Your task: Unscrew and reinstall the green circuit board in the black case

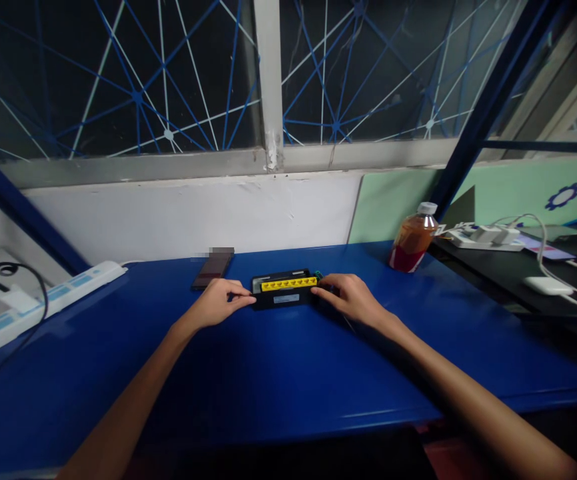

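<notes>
A small black network switch with a row of yellow ports stands on the blue table. A pale label is on its near side, and part of its inside shows from above. My left hand pinches the left end of the switch between thumb and fingers. At the right end my right hand has its thumb against the case, with its fingers curled behind and partly hidden. A bit of green cable shows by the right fingers.
A dark phone lies behind my left hand. A white power strip with a black cable is at the left. A drink bottle stands at the back right. Chargers and white cables lie on a black surface further right.
</notes>
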{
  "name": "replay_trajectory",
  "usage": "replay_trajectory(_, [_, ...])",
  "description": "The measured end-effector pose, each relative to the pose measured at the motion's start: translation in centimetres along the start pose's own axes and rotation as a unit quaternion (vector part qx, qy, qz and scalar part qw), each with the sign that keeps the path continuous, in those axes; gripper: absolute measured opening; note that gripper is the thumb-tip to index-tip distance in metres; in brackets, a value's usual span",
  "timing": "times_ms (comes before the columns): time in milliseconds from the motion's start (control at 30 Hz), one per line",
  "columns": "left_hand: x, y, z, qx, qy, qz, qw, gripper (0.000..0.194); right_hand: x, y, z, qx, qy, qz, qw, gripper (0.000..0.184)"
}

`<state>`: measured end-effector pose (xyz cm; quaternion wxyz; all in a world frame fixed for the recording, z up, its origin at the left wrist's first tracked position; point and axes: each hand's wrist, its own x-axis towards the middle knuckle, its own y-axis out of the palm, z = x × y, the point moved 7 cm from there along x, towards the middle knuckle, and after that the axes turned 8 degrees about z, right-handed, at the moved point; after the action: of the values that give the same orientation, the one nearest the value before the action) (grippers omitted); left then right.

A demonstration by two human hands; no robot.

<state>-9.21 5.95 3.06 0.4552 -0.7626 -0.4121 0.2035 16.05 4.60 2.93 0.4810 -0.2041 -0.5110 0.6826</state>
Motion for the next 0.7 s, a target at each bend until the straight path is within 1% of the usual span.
replay_trajectory(100, [0.0, -0.1, -0.1, -0.008, -0.003, 0.002, 1.0, 0.035, 0.0, 0.0, -0.2, 0.014, 0.009, 0.009, 1.0, 0.028])
replay_trajectory(200, [0.1, 0.0, -0.1, -0.03, -0.012, 0.009, 0.999, 0.036, 0.0, 0.0, -0.2, 0.017, 0.024, 0.005, 1.0, 0.031])
replay_trajectory(433, [0.2, 0.4, 0.4, -0.071, -0.037, 0.025, 0.996, 0.037, 0.1, 0.3, -0.2, -0.032, 0.048, -0.021, 0.998, 0.031])
replay_trajectory(567, [0.2, 0.6, 0.8, -0.092, -0.067, 0.017, 0.993, 0.04, 0.0, 0.4, -0.1, -0.048, 0.059, -0.032, 0.997, 0.033])
replay_trajectory(700, [0.2, 0.7, 1.0, -0.103, -0.092, 0.011, 0.99, 0.04, 0.0, 0.6, -0.2, -0.03, 0.07, -0.013, 0.997, 0.031])
